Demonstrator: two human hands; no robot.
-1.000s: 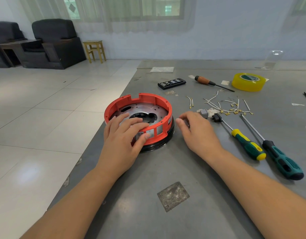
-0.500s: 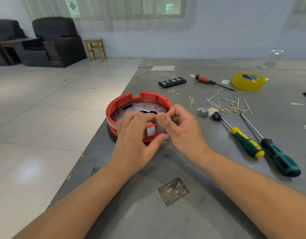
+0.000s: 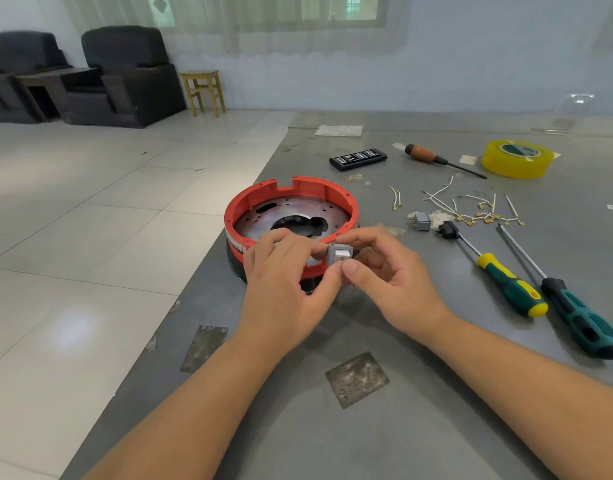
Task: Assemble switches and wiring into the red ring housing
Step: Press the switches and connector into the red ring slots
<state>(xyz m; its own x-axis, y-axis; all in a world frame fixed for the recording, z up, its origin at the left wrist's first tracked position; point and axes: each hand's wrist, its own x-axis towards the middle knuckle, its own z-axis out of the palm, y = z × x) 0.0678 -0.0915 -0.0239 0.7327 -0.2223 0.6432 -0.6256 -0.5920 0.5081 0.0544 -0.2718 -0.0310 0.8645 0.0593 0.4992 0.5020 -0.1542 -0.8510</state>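
Switch held at near wall of red ring housing, on grey table.
Switch is pinched by fingertips of left hand & right hand, both curled round it. Judged light, rigid plastic; best gripped by bezel sides, w/ rocker left free. A small mark is seen on rocker, not legible. 1 spare switch & wires lie well apart.

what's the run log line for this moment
step: fit switch | both hands pinch grey rocker switch at red ring housing near wall | not seated
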